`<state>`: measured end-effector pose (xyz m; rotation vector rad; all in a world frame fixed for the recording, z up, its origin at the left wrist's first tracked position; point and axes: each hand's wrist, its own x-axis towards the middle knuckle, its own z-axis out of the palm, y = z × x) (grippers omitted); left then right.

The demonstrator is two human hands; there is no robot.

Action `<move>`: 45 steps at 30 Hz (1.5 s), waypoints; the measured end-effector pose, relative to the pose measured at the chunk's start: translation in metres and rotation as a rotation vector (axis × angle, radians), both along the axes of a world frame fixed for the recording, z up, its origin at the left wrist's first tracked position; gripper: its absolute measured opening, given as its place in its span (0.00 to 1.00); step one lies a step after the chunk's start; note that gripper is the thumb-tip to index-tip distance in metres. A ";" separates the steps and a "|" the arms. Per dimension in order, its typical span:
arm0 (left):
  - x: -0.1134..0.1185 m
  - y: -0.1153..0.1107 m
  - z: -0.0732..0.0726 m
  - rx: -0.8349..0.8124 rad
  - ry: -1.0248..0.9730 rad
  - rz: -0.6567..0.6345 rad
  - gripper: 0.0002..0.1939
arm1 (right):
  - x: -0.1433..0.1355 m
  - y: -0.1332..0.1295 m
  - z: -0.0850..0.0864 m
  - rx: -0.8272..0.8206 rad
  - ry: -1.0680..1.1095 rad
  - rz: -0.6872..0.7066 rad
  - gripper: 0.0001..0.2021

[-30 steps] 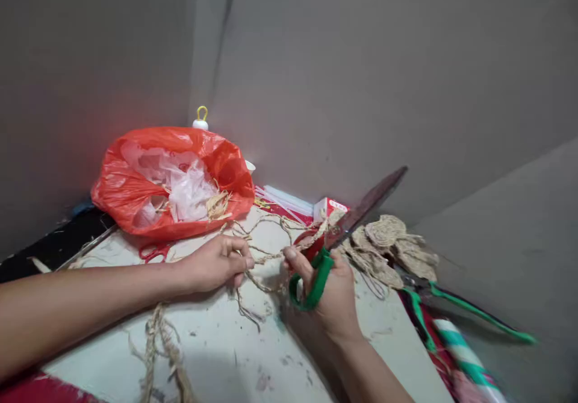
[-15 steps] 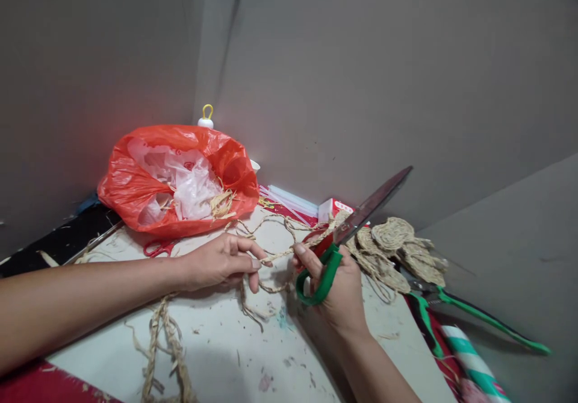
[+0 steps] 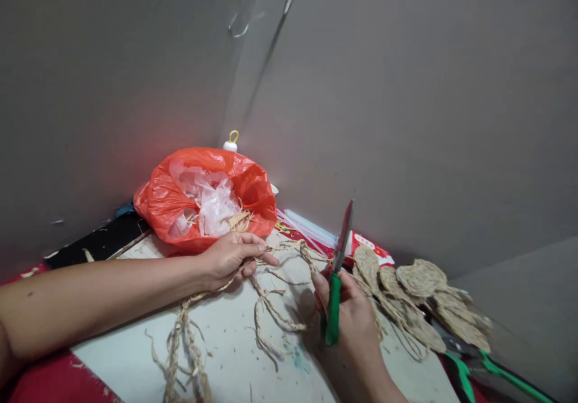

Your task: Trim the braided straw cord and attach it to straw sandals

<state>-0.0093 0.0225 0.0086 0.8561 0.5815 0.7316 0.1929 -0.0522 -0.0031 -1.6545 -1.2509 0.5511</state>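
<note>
My left hand [image 3: 235,258] is closed in a pinch on a thin braided straw cord [image 3: 289,245] above the white board. Green-handled scissors [image 3: 334,300] rest in my right hand [image 3: 350,312], blades pointing up and away from me. Part of the cord also runs to the fingertips of my right hand. More braided cord [image 3: 275,312] hangs and lies between the hands, with loose frayed ends. Thicker braided strands [image 3: 185,349] lie at the near left, below my left forearm.
Behind my left hand sits a red plastic bag [image 3: 158,195] with white plastic and straw inside. Coiled straw pieces [image 3: 422,278] lie at the right, beside green-handled shears [image 3: 510,382]. Pale straws [image 3: 309,225] and a red-white box [image 3: 370,247] stand near the wall.
The view has shifted, so the bag and coils appear farther right and lower. The scissors have turned more upright, and the cord between my hands has been pulled into a new shape.
</note>
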 end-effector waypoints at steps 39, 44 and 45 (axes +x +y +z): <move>-0.003 0.008 -0.001 -0.046 -0.117 0.058 0.05 | 0.020 0.001 -0.016 0.241 -1.323 -0.033 0.19; -0.003 0.008 -0.001 -0.030 -0.096 0.063 0.05 | 0.019 0.001 -0.016 0.245 -1.349 -0.050 0.20; -0.003 0.008 -0.001 -0.024 -0.097 0.060 0.04 | 0.019 0.001 -0.017 0.240 -1.355 -0.056 0.20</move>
